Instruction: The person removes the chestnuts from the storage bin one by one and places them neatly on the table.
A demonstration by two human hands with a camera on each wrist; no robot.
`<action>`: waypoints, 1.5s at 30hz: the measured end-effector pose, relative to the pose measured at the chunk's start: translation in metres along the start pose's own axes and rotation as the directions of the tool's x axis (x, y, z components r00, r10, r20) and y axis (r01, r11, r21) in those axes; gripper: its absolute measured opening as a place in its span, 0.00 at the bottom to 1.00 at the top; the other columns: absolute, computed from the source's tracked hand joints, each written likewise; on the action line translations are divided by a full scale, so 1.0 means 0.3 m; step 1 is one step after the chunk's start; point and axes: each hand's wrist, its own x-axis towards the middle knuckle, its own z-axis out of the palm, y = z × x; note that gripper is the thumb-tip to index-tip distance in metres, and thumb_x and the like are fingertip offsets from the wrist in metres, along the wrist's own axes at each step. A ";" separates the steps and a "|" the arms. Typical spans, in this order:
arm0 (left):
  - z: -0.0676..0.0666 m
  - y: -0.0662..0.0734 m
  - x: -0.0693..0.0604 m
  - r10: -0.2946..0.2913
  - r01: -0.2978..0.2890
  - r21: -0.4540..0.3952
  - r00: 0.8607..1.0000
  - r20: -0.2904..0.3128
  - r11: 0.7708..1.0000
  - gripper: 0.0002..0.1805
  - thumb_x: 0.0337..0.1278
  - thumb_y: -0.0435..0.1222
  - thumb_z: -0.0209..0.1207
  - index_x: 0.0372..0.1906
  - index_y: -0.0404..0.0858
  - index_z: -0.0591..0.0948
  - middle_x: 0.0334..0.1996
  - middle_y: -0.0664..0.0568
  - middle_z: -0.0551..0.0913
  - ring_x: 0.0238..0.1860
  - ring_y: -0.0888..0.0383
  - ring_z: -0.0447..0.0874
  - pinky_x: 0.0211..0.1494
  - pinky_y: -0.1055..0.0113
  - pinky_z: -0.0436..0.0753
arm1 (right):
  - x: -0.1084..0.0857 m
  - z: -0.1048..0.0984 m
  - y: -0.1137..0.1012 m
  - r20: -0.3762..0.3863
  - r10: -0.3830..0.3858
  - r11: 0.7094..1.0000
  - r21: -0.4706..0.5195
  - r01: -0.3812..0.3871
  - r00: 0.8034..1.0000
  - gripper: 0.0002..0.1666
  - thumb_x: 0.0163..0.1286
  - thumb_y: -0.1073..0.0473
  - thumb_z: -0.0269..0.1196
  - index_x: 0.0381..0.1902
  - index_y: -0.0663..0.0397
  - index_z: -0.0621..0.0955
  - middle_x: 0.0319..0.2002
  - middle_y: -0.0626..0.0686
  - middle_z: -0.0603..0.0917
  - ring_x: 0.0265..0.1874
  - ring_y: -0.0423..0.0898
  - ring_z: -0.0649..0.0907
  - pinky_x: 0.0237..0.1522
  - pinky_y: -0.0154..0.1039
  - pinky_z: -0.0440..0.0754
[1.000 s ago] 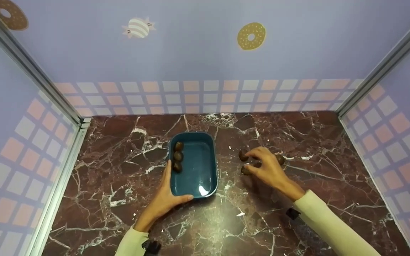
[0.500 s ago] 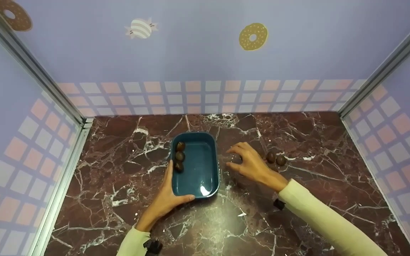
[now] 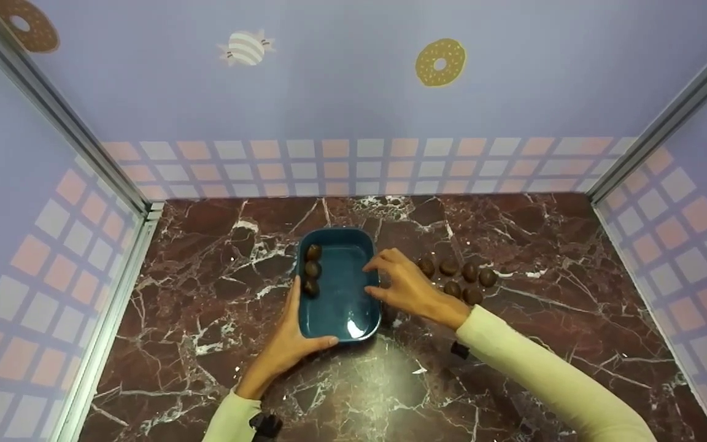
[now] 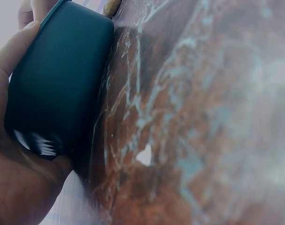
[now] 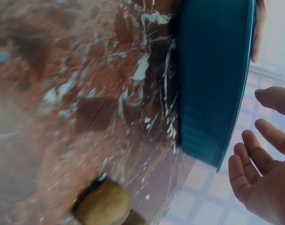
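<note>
A deep teal rectangular dish [image 3: 336, 313] stands on the marble surface, with three small brown rounded items [image 3: 312, 269] in a row along its left wall. My left hand [image 3: 286, 341] holds the dish's near left corner, fingers along the left side and thumb at the near rim; the left wrist view shows this hand [image 4: 20, 183] against the dish wall. Over the right rim is my right hand [image 3: 405, 285], fingertips reaching above the dish. Thumb and fingers are apart in the right wrist view, and nothing shows between them there.
Several similar brown rounded items [image 3: 470, 271] lie loose on the dark red marble surface [image 3: 544, 344], right of the dish; one yellow-brown item [image 5: 105, 204] shows close up in the right wrist view. Purple walls [image 3: 353, 110] with a checked band enclose the back and sides.
The right hand has moved left from the loose brown items to the dish's right rim, uncovering several of them. The left hand and the dish keep their places; the head view has shifted slightly.
</note>
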 end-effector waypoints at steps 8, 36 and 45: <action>0.001 0.002 -0.001 -0.003 0.003 -0.007 1.000 0.008 1.000 0.82 0.49 0.46 0.87 0.92 0.48 0.34 0.91 0.40 0.30 0.89 0.38 0.31 0.86 0.31 0.41 | 0.051 0.051 -0.034 0.057 -0.057 0.998 0.010 0.057 0.997 0.22 0.69 0.57 0.79 0.56 0.61 0.88 0.54 0.57 0.86 0.54 0.54 0.82 0.57 0.51 0.85; 0.003 -0.003 -0.003 0.005 -0.005 -0.003 1.000 -0.001 1.000 0.81 0.50 0.47 0.86 0.92 0.45 0.34 0.90 0.39 0.29 0.89 0.36 0.32 0.86 0.31 0.42 | 0.186 0.224 -0.106 0.227 -0.002 1.000 -0.005 0.003 0.974 0.26 0.69 0.54 0.78 0.61 0.58 0.88 0.57 0.56 0.85 0.56 0.53 0.82 0.63 0.49 0.83; -0.001 -0.002 -0.003 0.013 -0.012 -0.012 1.000 0.012 1.000 0.79 0.54 0.42 0.84 0.92 0.46 0.32 0.90 0.40 0.29 0.89 0.38 0.30 0.86 0.31 0.44 | 0.221 0.233 -0.124 0.282 0.038 0.999 -0.008 -0.037 0.959 0.29 0.68 0.54 0.78 0.65 0.56 0.86 0.59 0.58 0.85 0.60 0.55 0.83 0.66 0.52 0.82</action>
